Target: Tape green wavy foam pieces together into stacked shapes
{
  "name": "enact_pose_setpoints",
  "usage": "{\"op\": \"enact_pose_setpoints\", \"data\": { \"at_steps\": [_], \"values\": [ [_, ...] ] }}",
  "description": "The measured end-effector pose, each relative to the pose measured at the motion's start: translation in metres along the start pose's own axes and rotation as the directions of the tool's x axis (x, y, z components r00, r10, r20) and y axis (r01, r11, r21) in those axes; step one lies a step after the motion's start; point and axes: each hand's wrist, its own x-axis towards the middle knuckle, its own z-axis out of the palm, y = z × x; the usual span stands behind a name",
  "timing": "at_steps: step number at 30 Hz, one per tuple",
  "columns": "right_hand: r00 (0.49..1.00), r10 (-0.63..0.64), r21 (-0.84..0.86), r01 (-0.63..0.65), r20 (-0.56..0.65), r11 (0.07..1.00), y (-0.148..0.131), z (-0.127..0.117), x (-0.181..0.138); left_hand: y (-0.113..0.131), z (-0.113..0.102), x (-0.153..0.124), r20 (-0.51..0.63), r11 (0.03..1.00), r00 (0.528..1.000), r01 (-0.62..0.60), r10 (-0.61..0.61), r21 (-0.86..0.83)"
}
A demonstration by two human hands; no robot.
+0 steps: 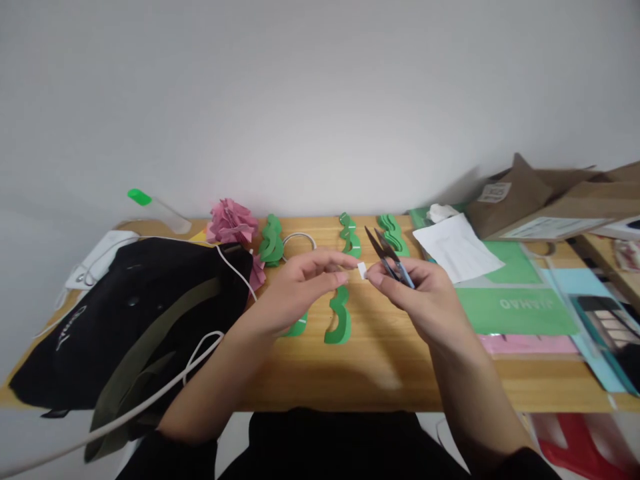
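Black sleeves (170, 459), bare forearms (225, 381)
Sleeve ends sit at lower left and lower right of the frame; black cloth (333, 443) covers the lap, bottom centre.

My left hand (303, 283) covers part of a green paper piece (299, 327), and my right hand (425, 287) hides much of the scissors' handles (405, 275). I can't tell whether my left touches the white slip (362, 270). The cardboard box (555, 200) runs off the right edge, its label (495, 192) too small to read.
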Motion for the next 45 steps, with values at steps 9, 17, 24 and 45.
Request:
{"op": "enact_pose_setpoints", "data": {
  "at_steps": [9,17,24,45],
  "values": [
    [0.999,-0.005,-0.019,0.004,-0.039,1.000,-0.002,0.002,-0.003,-0.006,0.008,0.000,-0.161,0.892,0.926,-0.265,0.341,0.365],
    [0.995,-0.058,0.015,0.059,-0.076,0.998,-0.005,0.004,-0.007,0.002,0.015,0.000,-0.129,0.978,0.973,-0.182,0.194,0.098],
    [0.993,-0.092,0.032,0.094,-0.067,0.995,-0.005,0.003,-0.009,0.007,0.017,-0.001,-0.103,0.982,0.980,-0.164,0.173,0.089],
    [0.996,-0.080,0.047,0.081,-0.032,0.996,-0.007,0.004,-0.009,0.001,0.015,0.001,-0.048,0.916,0.934,-0.336,0.354,0.220]
  ]
}}
